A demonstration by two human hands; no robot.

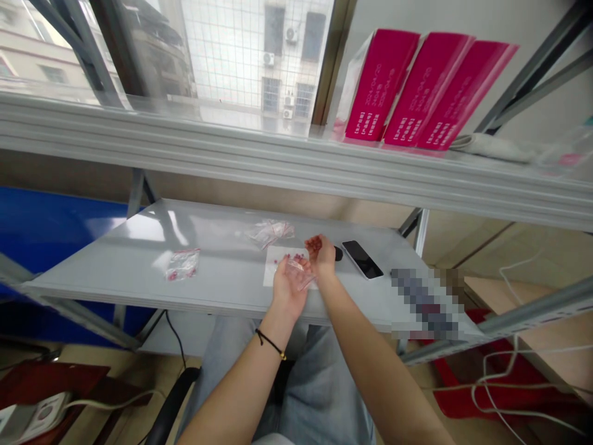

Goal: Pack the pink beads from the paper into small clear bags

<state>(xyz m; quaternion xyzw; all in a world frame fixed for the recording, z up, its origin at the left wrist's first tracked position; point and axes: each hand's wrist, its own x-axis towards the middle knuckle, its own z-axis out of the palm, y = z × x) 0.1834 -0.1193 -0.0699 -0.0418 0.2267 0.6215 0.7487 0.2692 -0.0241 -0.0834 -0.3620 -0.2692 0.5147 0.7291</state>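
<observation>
My left hand is curled around a small clear zip bag, which lies across its palm and fingers. Right beside it, my right hand is cupped over the sheet's right edge. In its fingers sits a small heap of reddish-brown pieces, too small to name exactly. Under the hands lies a white sheet of paper, with several small dark-pink pieces on it near my left fingertips. Part of the sheet is hidden by my hands.
Behind the sheet lie clear plastic bags; a zip bag with red pieces is on the left. A phone and a dark object are right of my hands. Pink boxes stand on the shelf above the table.
</observation>
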